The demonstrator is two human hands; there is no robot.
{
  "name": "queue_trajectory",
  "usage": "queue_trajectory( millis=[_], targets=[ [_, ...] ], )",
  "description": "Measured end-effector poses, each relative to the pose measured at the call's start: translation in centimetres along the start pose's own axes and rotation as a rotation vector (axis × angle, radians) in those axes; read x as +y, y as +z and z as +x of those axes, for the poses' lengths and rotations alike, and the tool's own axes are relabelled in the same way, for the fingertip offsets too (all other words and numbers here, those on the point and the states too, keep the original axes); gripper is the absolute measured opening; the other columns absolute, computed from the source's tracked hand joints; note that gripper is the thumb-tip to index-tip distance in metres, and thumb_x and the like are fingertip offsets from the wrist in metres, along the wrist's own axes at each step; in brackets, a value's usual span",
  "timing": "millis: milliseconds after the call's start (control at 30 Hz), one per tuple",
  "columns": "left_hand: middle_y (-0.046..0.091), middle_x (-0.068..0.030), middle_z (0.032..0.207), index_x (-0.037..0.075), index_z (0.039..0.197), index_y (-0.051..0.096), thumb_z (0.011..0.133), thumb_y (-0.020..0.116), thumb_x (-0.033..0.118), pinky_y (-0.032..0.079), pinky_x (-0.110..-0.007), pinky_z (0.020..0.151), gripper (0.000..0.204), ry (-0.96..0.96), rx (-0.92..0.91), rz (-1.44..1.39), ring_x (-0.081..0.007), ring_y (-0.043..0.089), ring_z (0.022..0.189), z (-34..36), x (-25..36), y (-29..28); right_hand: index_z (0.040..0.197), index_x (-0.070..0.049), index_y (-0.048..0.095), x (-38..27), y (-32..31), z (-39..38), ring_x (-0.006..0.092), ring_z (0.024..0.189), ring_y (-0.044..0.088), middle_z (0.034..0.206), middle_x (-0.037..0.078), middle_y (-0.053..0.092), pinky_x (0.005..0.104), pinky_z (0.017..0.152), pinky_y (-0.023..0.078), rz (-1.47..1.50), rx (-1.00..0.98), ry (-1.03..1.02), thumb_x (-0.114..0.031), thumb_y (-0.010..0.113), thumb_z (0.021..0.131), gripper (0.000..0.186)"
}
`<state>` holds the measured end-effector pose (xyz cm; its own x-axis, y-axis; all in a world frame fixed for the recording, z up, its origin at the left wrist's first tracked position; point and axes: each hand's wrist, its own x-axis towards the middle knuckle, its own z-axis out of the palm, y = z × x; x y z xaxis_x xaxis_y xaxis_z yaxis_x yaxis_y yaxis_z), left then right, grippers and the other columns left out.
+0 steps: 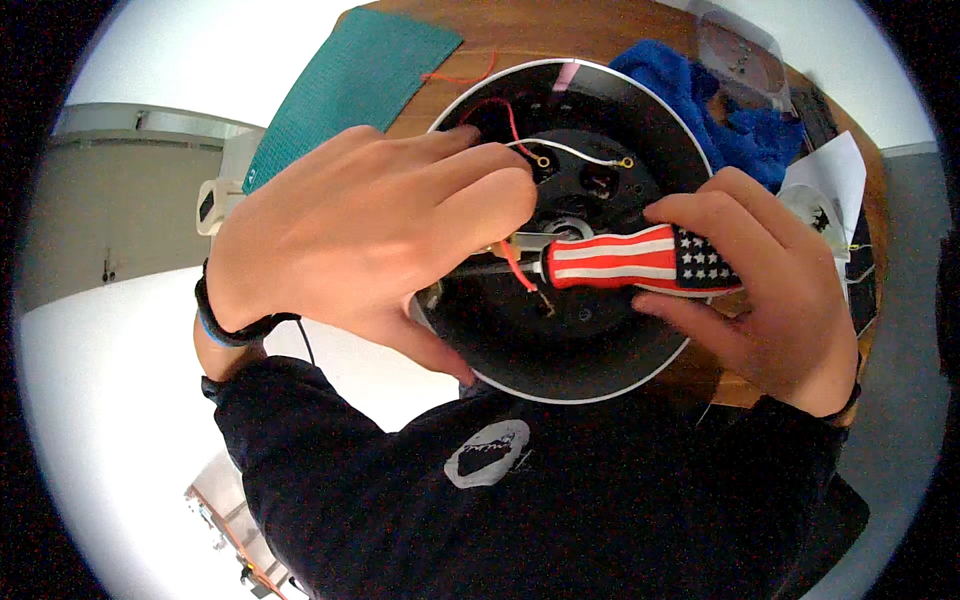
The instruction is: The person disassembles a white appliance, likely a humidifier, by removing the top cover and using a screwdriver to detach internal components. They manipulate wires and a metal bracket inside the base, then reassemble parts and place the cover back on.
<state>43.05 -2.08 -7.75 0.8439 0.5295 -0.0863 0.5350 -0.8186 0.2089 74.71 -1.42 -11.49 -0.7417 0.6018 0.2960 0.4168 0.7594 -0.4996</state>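
A round black housing (pixel 640 335) with a white rim sits tilted in front of me, its inside facing up. My left hand (pixel 370 215) is closed over its left side, thumb at the rim and fingers bent inside. My right hand (pixel 765 285) grips a screwdriver (pixel 615 258) by its red, white and black star-patterned handle. The shaft points left across the housing, and its tip is hidden below my left hand. A red wire (pixel 515 262) crosses near the shaft. A white wire (pixel 575 152) ends in a ring terminal, close to another ring terminal (pixel 543 161) on a red wire.
A green mat (pixel 350 85) lies on the wooden table (pixel 540 30) at the far left. Behind the housing to the right are a blue cloth (pixel 690 95) and a clear plastic box (pixel 740 55) with small parts. White paper (pixel 845 180) lies beyond my right hand.
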Motion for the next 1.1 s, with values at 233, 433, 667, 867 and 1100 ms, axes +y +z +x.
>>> queue_trajectory(
  millis=[233, 433, 667, 867, 1100],
  targets=[
    [0.064, -0.0195, 0.132, 0.010, 0.110, 0.046, 0.050, 0.102, 0.058, 0.060, -0.047, 0.075, 0.095, 0.003, 0.104, -0.029, -0.0440, 0.069, 0.107, -1.3, -0.5, 1.8, 0.131, -0.004, 0.066, -1.3, 0.9, -0.3, 0.0338, 0.100, 0.067, 0.111, 0.015, 0.062, 0.0403, 0.087, 0.053, 0.086, -0.020, 0.075, -0.004, 0.089, 0.078, 0.058],
    [0.063, -0.0212, 0.132, 0.009, 0.109, 0.046, 0.051, 0.102, 0.059, 0.060, -0.046, 0.072, 0.095, 0.001, 0.107, -0.068, -0.0443, 0.071, 0.103, -1.0, 0.0, 1.6, 0.139, -0.002, 0.062, -0.9, -0.7, -1.4, 0.0318, 0.112, 0.066, 0.120, 0.015, 0.063, 0.0402, 0.101, 0.049, 0.300, -0.137, 0.119, -0.001, 0.078, 0.088, 0.054],
    [0.062, -0.0216, 0.132, 0.007, 0.109, 0.046, 0.053, 0.100, 0.062, 0.061, -0.047, 0.072, 0.096, 0.022, 0.100, -0.055, -0.0446, 0.071, 0.103, -1.0, 0.1, 1.6, 0.131, 0.001, 0.067, -1.1, -1.2, -1.6, 0.0308, 0.111, 0.071, 0.118, 0.017, 0.071, 0.0368, 0.101, 0.051, 0.358, -0.081, 0.262, -0.011, 0.082, 0.087, 0.047],
    [0.062, -0.0213, 0.132, 0.006, 0.110, 0.046, 0.054, 0.100, 0.060, 0.061, -0.047, 0.071, 0.094, 0.020, 0.114, -0.056, -0.0445, 0.071, 0.103, -0.8, 0.0, 1.5, 0.129, 0.001, 0.068, -0.7, -0.6, -1.6, 0.0365, 0.107, 0.073, 0.114, 0.022, 0.071, 0.0385, 0.096, 0.053, 0.191, -0.092, 0.199, -0.016, 0.082, 0.089, 0.045],
    [0.061, -0.0210, 0.133, 0.007, 0.111, 0.045, 0.054, 0.100, 0.058, 0.060, -0.047, 0.071, 0.094, 0.032, 0.118, -0.019, -0.0449, 0.071, 0.103, -0.4, -0.5, 2.2, 0.132, -0.002, 0.062, 0.0, 1.4, -1.8, 0.0394, 0.107, 0.072, 0.118, 0.022, 0.069, 0.0418, 0.090, 0.055, 0.107, -0.023, 0.027, -0.007, 0.084, 0.083, 0.054]
  ],
)
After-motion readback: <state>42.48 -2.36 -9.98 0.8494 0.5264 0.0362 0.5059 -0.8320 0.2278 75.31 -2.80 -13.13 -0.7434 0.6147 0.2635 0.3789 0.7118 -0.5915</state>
